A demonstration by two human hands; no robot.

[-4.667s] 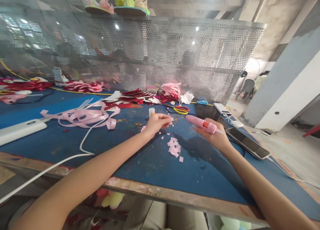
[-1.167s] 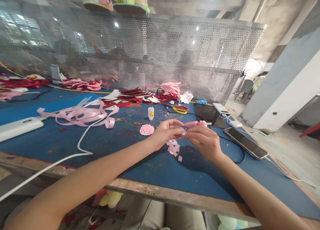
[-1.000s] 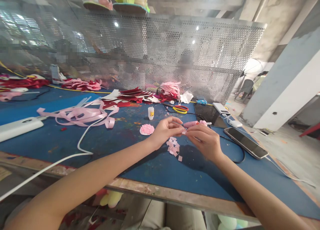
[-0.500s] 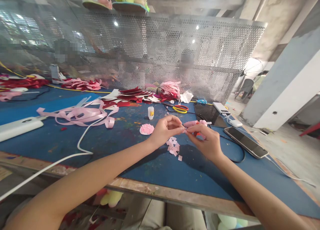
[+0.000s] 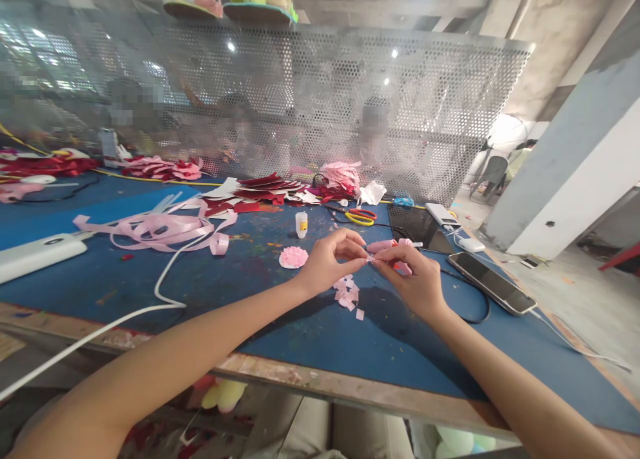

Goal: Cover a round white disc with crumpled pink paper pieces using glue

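A small pink piece (image 5: 370, 258) sits between the pinched fingertips of the left hand (image 5: 327, 264) and right hand (image 5: 413, 279), seemingly being worked; handling it calls for a light grip. Loose pink squares (image 5: 346, 291) lie below on the counter (image 5: 320, 342).

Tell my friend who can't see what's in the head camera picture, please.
A person's left hand and right hand pinch a tiny pale piece over a blue table. Nearer the person lie pink squares; a pink glue gun shows partly behind the right hand. Around them are a little bottle, scissors, pink ribbon and a phone.
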